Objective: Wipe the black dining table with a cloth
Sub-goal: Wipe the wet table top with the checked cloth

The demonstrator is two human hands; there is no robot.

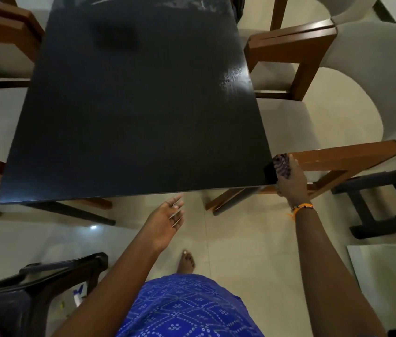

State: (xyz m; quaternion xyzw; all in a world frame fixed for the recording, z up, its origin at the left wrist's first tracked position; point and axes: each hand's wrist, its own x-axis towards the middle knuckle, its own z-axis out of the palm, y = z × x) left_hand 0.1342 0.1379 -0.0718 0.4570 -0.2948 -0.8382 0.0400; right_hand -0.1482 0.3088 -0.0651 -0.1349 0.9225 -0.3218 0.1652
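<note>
one cloth (282, 165) in right hand (290, 180) at table (131, 105) corner — left hand (167, 215) free.

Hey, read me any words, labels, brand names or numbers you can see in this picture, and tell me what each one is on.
There is no readable text.
Black table: only pale smears, no lettering.
Cloth gripped by the right hand: a striped pattern, no words.
Blue dress: a white dotted pattern only.
Blue and white scrap on the floor by the dark chair: too small and blurred to read.
</note>
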